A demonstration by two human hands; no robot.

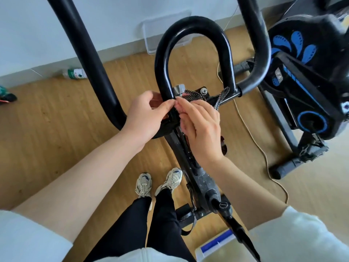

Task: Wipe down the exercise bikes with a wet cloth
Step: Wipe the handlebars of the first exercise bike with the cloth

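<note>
While under bike (194,23), wood flr (56,120), bottle (75,73).

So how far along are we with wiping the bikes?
Nothing looks clearly finished. In hand: the left hand and right hand pinch the mesh cloth at the base of the handlebar loop. Still to do: this bike's speckled frame below, and the blue-patterned bike at right, which no hand touches.
</note>
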